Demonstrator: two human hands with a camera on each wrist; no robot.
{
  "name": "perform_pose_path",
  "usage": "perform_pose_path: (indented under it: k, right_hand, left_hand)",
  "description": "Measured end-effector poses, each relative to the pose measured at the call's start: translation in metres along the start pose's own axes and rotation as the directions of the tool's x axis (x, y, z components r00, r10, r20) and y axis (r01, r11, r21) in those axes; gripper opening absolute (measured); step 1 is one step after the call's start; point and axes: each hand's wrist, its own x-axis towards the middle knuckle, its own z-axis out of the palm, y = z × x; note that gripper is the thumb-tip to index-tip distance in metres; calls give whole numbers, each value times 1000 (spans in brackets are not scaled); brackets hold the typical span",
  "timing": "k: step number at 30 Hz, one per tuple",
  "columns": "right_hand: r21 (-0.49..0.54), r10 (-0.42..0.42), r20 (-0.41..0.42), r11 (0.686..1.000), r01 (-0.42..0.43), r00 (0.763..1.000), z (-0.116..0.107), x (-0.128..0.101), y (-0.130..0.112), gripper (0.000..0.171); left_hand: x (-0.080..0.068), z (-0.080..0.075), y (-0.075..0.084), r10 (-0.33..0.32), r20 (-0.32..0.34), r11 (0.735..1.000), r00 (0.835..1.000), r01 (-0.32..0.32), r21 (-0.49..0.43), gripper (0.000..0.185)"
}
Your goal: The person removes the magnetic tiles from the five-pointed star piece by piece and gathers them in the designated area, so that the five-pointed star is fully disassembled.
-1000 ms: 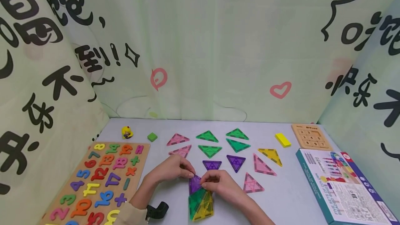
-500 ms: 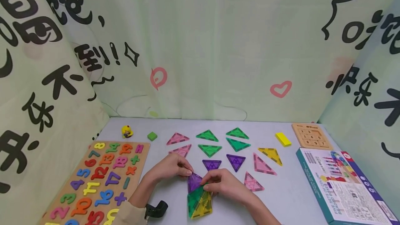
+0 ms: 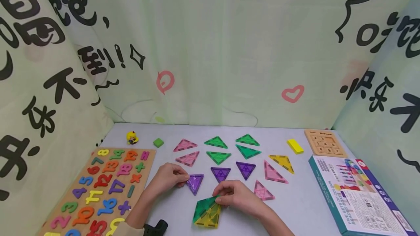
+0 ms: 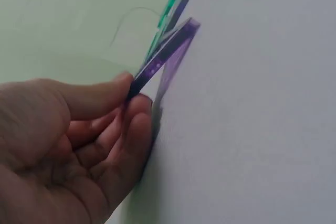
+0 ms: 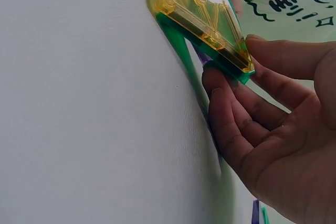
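My left hand (image 3: 170, 179) pinches the corner of a purple triangle tile (image 3: 195, 183) that lies near the table, apart from the stack; the left wrist view shows thumb and fingers clamped on the purple tile's (image 4: 163, 59) edge, slightly lifted. My right hand (image 3: 234, 196) grips the top corner of a stack with a yellow triangle tile (image 3: 210, 217) over a green tile (image 3: 201, 208). In the right wrist view the fingers (image 5: 231, 124) curl under the green tile (image 5: 184, 40) and the thumb presses on the yellow tile (image 5: 202, 6).
Pink, green, purple and yellow triangle tiles (image 3: 220, 157) lie in rows behind the hands. A number puzzle board (image 3: 98, 188) sits left, a printed box (image 3: 354, 192) and small wooden puzzle (image 3: 323, 143) right. A yellow block (image 3: 295, 146), green cube (image 3: 158, 142) and small figure (image 3: 132, 138) lie farther back.
The purple tile has come off the stack and moved left with my left hand. My right hand lowered the green and yellow stack toward me.
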Motion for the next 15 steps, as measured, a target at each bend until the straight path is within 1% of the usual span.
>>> perform_pose_path:
  k: [4,9,12,15]
  right_hand:
    - [19,6,-2,1000,-6,1000,1,0,0,20]
    - [14,11,-3,1000,-11,1000,2,1,2,20]
    - [5,16,-8,1000,-16,1000,2,0,2,19]
    - [5,14,-9,1000,-14,1000,2,-1,1,20]
  left_hand:
    - [-4,0,2,15,-75,994,997,-7,109,12]
    - [-6,5,6,16,-169,981,985,17,193,17]
    - [-4,10,8,10,-207,974,978,38,226,23]
    - [-3,13,10,7,-222,967,975,50,249,28]
